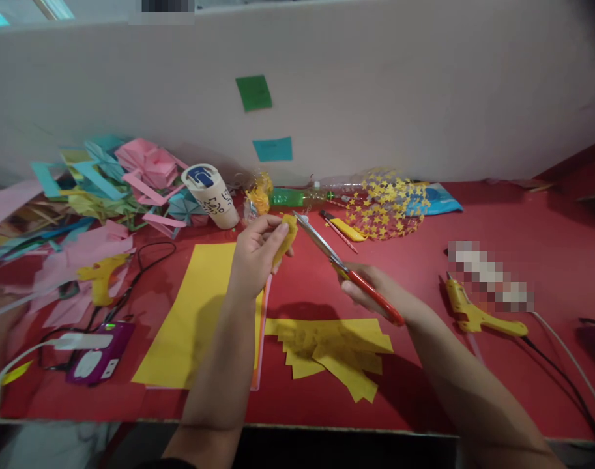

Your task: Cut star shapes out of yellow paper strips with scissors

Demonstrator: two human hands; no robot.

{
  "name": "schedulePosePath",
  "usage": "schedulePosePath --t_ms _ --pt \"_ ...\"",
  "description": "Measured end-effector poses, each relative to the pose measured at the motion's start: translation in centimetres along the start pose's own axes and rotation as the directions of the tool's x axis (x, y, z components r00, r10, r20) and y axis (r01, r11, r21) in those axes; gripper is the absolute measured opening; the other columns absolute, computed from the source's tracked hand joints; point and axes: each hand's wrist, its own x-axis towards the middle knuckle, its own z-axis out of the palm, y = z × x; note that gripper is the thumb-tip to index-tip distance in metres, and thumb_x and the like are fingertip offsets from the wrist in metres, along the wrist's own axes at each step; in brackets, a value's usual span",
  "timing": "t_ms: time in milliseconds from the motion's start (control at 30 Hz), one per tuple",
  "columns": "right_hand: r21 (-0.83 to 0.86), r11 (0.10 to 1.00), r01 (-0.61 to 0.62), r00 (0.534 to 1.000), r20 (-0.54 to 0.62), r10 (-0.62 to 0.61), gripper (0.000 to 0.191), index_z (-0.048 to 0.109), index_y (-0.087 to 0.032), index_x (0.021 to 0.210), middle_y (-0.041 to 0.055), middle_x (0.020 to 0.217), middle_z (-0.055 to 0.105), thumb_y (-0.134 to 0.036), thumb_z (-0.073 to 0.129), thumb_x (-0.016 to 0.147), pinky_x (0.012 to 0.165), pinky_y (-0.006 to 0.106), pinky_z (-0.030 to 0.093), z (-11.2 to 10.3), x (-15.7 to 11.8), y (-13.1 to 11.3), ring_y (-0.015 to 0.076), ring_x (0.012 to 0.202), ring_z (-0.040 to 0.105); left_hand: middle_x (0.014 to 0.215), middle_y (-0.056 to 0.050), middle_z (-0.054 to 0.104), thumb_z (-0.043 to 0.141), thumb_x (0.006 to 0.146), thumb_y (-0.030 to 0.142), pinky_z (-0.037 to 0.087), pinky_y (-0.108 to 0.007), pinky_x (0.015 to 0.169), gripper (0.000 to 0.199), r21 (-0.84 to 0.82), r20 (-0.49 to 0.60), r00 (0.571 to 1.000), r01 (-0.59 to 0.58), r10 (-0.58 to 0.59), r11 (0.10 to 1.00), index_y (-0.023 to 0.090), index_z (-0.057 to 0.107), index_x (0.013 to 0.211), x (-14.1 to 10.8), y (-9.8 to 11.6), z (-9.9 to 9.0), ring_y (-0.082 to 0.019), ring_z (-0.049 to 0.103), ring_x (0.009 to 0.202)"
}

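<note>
My left hand [261,251] pinches a small folded piece of yellow paper [288,236] above the middle of the table. Red-handled scissors [370,293] are in my right hand [375,283], their blades pointing up and left. The blade tips come close beside the yellow paper; whether they touch it I cannot tell. Below my hands lies a loose pile of yellow paper strips [333,352]. Large yellow sheets [194,312] lie stacked under my left forearm, with pink and orange edges showing beneath.
Yellow glue guns lie at left [101,277] and right [478,316], with cords. A purple power box [99,355] stands front left. Along the wall are folded paper flowers [148,166], a cup [212,198], a green bottle [297,197], star-covered netting [390,205] and a yellow cutter [348,229].
</note>
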Motion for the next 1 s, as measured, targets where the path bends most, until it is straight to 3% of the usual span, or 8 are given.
schedulePosePath --t_ms 300,367,467,600,800,900,967,1000 --pt "-0.188 0.982 0.001 0.993 0.116 0.021 0.058 0.042 -0.021 0.065 -0.0037 0.060 0.042 -0.076 0.057 0.075 0.050 0.026 0.030 -3.4 -0.7 -0.1 0.0106 0.053 0.036 0.050 0.005 0.054 0.071 0.077 0.036 0.038 -0.019 0.041 0.018 0.086 -0.197 0.977 -0.059 0.075 0.995 0.020 0.062 0.073 0.6 -0.5 0.2 -0.008 0.048 0.044" --pt "-0.107 0.993 -0.055 0.997 -0.065 0.048 0.054 0.043 -0.022 0.064 -0.0047 0.057 0.042 -0.071 0.061 0.075 0.049 0.026 0.032 -3.3 -0.6 0.0 0.0098 0.050 0.036 0.052 0.004 0.054 0.069 0.077 0.035 0.039 -0.020 0.044 0.017 0.112 -0.127 0.991 -0.037 0.051 0.993 0.020 0.062 0.073 0.5 -0.4 0.5 -0.008 0.049 0.046" --pt "0.133 0.991 -0.020 0.946 -0.319 0.062 0.042 0.048 -0.021 0.069 -0.0083 0.050 0.042 -0.060 0.063 0.076 0.053 0.029 0.043 -2.5 0.0 0.2 0.0080 0.041 0.037 0.057 0.003 0.055 0.066 0.076 0.033 0.039 -0.021 0.048 0.017 0.193 0.146 0.988 0.021 -0.050 0.981 0.019 0.062 0.069 -0.1 0.0 1.6 -0.009 0.047 0.050" --pt "0.235 0.972 -0.005 0.950 -0.302 0.078 0.028 0.053 -0.020 0.068 -0.0103 0.040 0.039 -0.044 0.066 0.071 0.052 0.028 0.047 -1.7 0.6 0.1 0.0084 0.037 0.038 0.059 0.003 0.054 0.060 0.078 0.033 0.036 -0.022 0.052 0.019 0.344 0.386 0.906 0.034 -0.175 0.938 0.017 0.061 0.067 -0.9 0.1 3.6 -0.009 0.045 0.054" --pt "0.230 0.973 -0.025 0.972 -0.224 0.078 0.010 0.054 -0.018 0.066 -0.0079 0.044 0.048 -0.027 0.060 0.064 0.039 0.021 0.034 -1.5 0.4 -0.1 0.0061 0.034 0.037 0.059 0.003 0.052 0.058 0.079 0.034 0.036 -0.023 0.052 0.020 0.396 0.442 0.873 0.018 -0.208 0.918 0.017 0.061 0.067 -1.3 -1.4 4.7 -0.010 0.046 0.055" --pt "0.209 0.978 -0.005 0.961 -0.269 0.063 0.007 0.054 -0.018 0.066 -0.0059 0.048 0.053 -0.023 0.056 0.063 0.037 0.020 0.029 -1.3 0.5 0.2 0.0061 0.034 0.038 0.071 -0.001 0.063 0.062 0.079 0.034 0.045 -0.026 0.061 0.017 0.363 0.373 0.924 -0.056 -0.090 0.930 0.018 0.065 0.076 -1.0 -1.8 4.6 -0.013 0.057 0.065" --pt "0.248 0.968 0.024 0.933 -0.354 0.068 0.007 0.053 -0.019 0.067 -0.0066 0.047 0.052 -0.024 0.055 0.063 0.037 0.021 0.030 -1.2 0.8 0.6 0.0066 0.033 0.038 0.086 -0.004 0.067 0.066 0.077 0.031 0.049 -0.028 0.073 0.015 0.345 0.158 0.977 -0.188 0.140 0.920 0.019 0.066 0.086 -0.9 -1.6 4.3 -0.016 0.062 0.078" --pt "0.279 0.959 0.043 0.906 -0.416 0.080 0.006 0.051 -0.020 0.066 -0.0078 0.043 0.049 -0.024 0.055 0.063 0.037 0.021 0.031 -1.1 1.1 0.9 0.0070 0.033 0.038 0.089 -0.004 0.066 0.067 0.076 0.029 0.050 -0.029 0.076 0.015 0.366 0.008 0.959 -0.267 0.284 0.892 0.019 0.066 0.087 -1.0 -1.4 4.2 -0.016 0.061 0.081"
